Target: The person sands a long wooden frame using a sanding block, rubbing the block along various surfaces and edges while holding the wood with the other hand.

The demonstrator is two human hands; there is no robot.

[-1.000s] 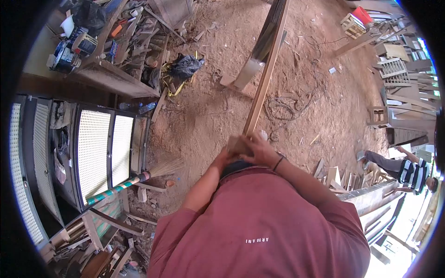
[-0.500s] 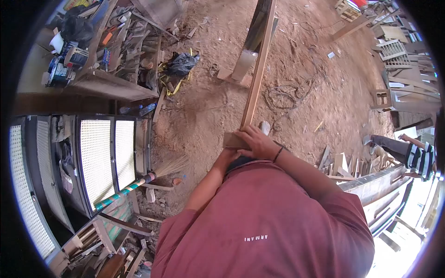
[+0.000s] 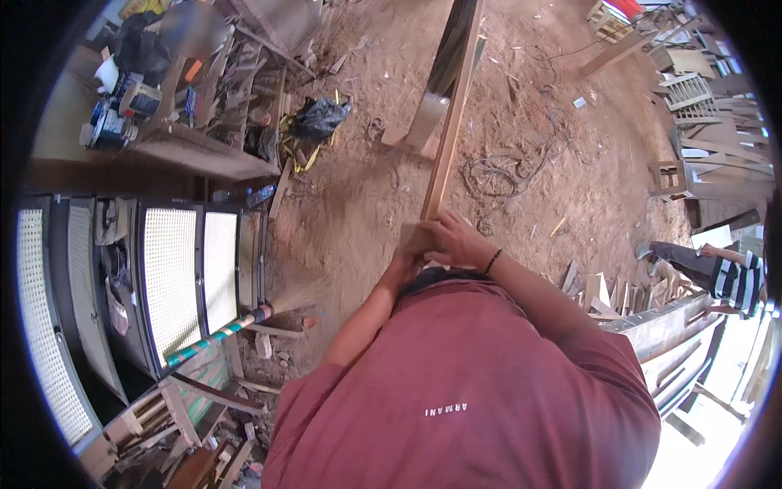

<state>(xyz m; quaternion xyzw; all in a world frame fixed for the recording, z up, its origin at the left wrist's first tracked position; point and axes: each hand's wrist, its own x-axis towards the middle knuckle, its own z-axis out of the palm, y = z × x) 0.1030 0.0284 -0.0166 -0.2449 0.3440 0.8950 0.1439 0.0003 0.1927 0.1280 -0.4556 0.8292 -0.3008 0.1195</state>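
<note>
A long narrow wooden strip (image 3: pixel 450 151) runs from the top centre down to my hands at my waist. A small wooden block (image 3: pixel 417 237) sits at its near end, slightly blurred. My left hand (image 3: pixel 405 265) is closed on the block from the left and below. From the right, my right hand (image 3: pixel 458 241) has its fingers wrapped over the block and the strip's end. A dark bracelet (image 3: pixel 493 261) is on the right wrist. Parts of the block are hidden behind the fingers.
Coiled cable (image 3: pixel 505 173) lies on the dusty floor. At left are a scrap-filled bench (image 3: pixel 195 151), a black plastic bag (image 3: pixel 318 118), panelled frames (image 3: pixel 171 277) and a broom (image 3: pixel 220 334). Wooden furniture parts (image 3: pixel 688 94) stack at right, where another person (image 3: pixel 725 277) is.
The view has shifted since the first frame. The block, seen more squarely half a second ago, is now tilted and blurred, with both hands still around it.
</note>
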